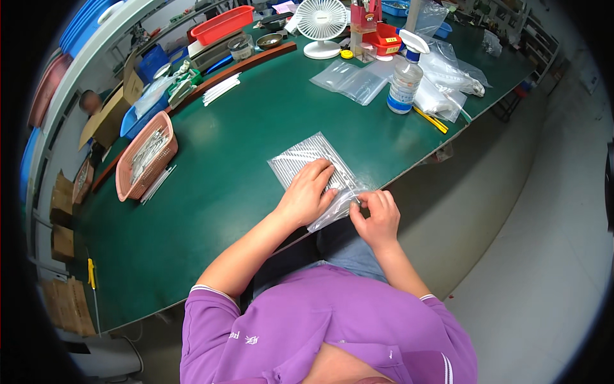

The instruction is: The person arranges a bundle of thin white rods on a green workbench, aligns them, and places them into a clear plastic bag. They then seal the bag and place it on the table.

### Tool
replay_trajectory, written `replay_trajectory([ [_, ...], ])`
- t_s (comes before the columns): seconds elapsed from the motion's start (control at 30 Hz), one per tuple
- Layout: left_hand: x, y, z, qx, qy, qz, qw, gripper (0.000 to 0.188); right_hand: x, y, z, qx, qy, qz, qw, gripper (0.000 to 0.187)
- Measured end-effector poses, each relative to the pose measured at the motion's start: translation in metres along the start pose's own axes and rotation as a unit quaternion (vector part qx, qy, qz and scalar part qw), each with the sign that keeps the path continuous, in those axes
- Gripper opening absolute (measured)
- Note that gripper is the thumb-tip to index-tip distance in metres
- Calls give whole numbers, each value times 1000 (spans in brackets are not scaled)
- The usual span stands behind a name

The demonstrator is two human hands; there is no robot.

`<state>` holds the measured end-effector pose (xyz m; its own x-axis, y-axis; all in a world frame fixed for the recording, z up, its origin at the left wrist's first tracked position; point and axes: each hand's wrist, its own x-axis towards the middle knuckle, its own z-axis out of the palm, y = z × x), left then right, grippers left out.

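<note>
Head view: from where I stand, the step in hand appears to be working the mouth of the clear bag [340,208]. The next move calls for steady pressure on the white rods [299,155] inside.

The bag lies on the green table [224,147], its near corner overhanging the table's near edge. The left hand [306,195] presses palm-down above the table, fingers together, thumb apart. The right hand [378,221], at the table's near edge, curls its fingers, apparently pinching the bag.

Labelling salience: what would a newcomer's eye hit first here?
Probably the clear bag of thin, pale rods at the green table's near edge, with the left hand resting on it and the right hand at its right edge. Next, the white fan at the far side and the pink basket at left.
</note>
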<state>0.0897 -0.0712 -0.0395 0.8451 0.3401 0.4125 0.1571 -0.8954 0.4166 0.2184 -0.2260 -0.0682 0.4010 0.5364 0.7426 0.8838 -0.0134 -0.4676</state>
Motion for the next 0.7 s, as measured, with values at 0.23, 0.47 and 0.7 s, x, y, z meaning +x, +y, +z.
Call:
replay_trajectory([
  [0.23,3,-2,-1,-5,-10,12,1000,51,6,21,-1,23,18,54,998,24],
  [0.47,7,-2,4,27,-42,-6,999,53,9,17,8,69,-51,-12,996,22],
  [0.7,2,-4,-3,62,-119,30,990,58,35,47,-19,186,-226,-14,956,30],
])
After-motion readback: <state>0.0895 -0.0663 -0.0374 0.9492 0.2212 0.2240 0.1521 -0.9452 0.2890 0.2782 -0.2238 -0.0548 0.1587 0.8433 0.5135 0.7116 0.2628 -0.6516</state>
